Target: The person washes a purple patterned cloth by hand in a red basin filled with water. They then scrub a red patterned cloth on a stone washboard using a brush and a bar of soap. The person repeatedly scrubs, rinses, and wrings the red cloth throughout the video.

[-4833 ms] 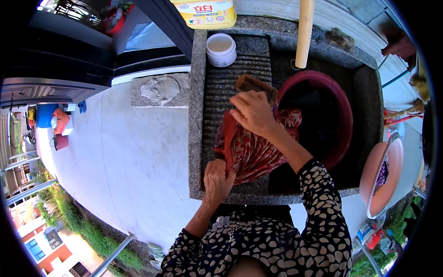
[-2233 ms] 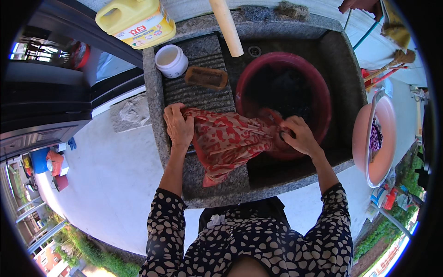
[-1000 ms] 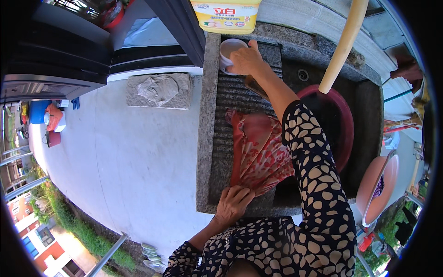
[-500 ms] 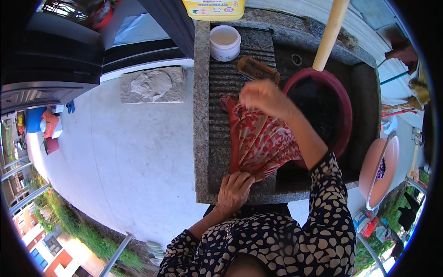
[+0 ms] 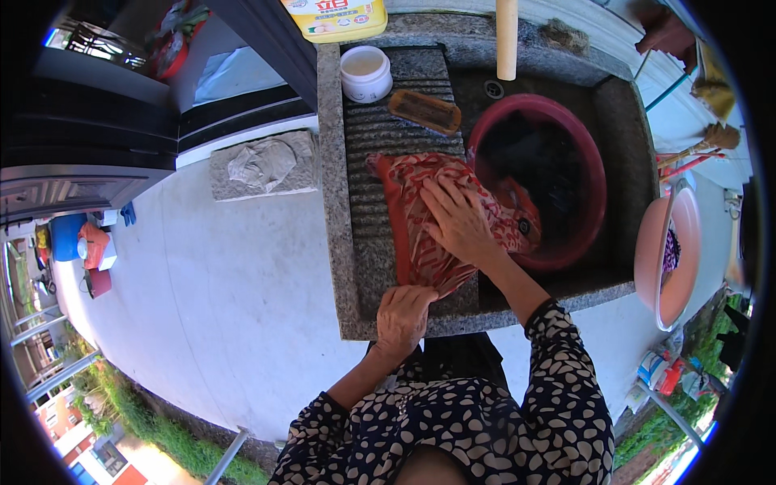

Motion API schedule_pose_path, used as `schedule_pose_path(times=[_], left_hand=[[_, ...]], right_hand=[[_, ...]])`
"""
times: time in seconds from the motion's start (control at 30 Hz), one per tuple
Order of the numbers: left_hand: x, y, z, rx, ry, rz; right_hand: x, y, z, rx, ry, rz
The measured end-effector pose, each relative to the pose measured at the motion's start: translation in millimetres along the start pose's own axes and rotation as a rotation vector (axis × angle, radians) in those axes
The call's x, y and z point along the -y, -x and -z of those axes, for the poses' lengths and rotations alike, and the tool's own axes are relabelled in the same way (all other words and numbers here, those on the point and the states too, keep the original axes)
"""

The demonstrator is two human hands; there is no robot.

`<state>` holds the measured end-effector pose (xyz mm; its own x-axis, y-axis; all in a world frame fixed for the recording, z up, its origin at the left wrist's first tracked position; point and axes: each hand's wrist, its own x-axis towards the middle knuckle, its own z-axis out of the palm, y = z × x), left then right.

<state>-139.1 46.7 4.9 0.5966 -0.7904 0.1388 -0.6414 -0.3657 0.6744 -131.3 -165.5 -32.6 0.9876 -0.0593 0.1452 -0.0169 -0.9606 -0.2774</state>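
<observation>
A wet red-and-beige patterned garment (image 5: 406, 234) with a plain red band lies over the ridged stone washboard (image 5: 368, 234). Its right part hangs into a dark red basin (image 5: 600, 182) of dark water, where a round dark spot shows on the cloth. My left hand (image 5: 402, 319) pinches the garment's near edge by the stone rim. Flat on the middle of the cloth rests my right hand (image 5: 459, 220), fingers stretched out and holding nothing. Beyond the garment lies a wooden scrubbing brush (image 5: 424, 111), and a white tub (image 5: 365, 74) stands farther back.
A yellow container (image 5: 343, 23) stands at the back rim of the stone sink (image 5: 330, 226). A pale pole (image 5: 507, 40) juts over the sink from the back. Right of the sink is a pink basin (image 5: 687, 267); a grey cloth (image 5: 263, 164) lies on a stone slab at left.
My right hand has come down from above the cloth and now lies flat on it. The cloth is more spread out, toward the basin. My left hand keeps its edge; the whole view has shifted slightly.
</observation>
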Motion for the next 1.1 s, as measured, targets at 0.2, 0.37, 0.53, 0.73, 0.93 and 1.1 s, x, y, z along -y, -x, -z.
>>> schedule_pose_path(times=[0.2, 0.37, 0.53, 0.73, 0.93, 1.1], left_hand=[[-3, -3, 4, -0.066, -0.031, 0.022], [-2, -4, 5, -0.028, -0.024, 0.017], [-6, -6, 7, 0.004, -0.034, 0.032], [-6, -3, 6, 0.048, -0.100, 0.039], [-2, -2, 2, 0.129, -0.124, 0.052], [-8, -6, 2, 0.153, -0.068, 0.115]], right_hand=[[22, 31, 26, 0.118, -0.009, 0.060], [38, 62, 73, 0.400, -0.184, 0.130], [-11, -20, 52, -0.121, -0.247, 0.038], [-85, -163, -11, -0.119, 0.116, -0.028], [-95, -163, -11, -0.195, -0.267, 0.023], [4, -46, 37, -0.008, -0.399, 0.408]])
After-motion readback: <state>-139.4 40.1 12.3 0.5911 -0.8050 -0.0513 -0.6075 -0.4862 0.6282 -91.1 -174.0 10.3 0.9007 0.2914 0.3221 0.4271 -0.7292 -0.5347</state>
